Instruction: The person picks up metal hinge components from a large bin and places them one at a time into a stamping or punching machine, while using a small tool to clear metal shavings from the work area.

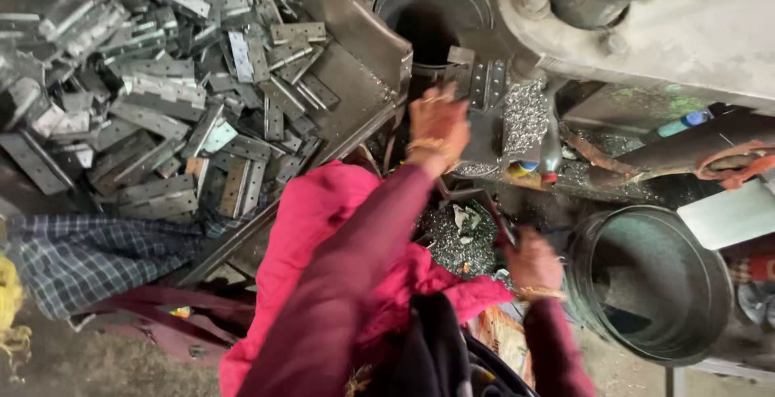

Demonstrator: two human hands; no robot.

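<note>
My left hand (437, 125) reaches forward to a metal hinge plate (483, 82) that sits under the grey press machine (646, 17); its fingers touch the plate's near edge. My right hand (531, 261) is lower, closed around a dark lever handle (499, 223) beside the machine. Both wrists wear gold bangles and dark maroon sleeves. A pink cloth (323, 243) drapes over my lap.
A big heap of grey metal hinges (161, 82) fills a sloped tray (355, 66) at left. A dark bucket (432, 13) stands behind the press, and another round metal bucket (654, 284) at right. Shiny metal shavings (525, 114) lie by the machine. A checked cloth (81, 260) is at lower left.
</note>
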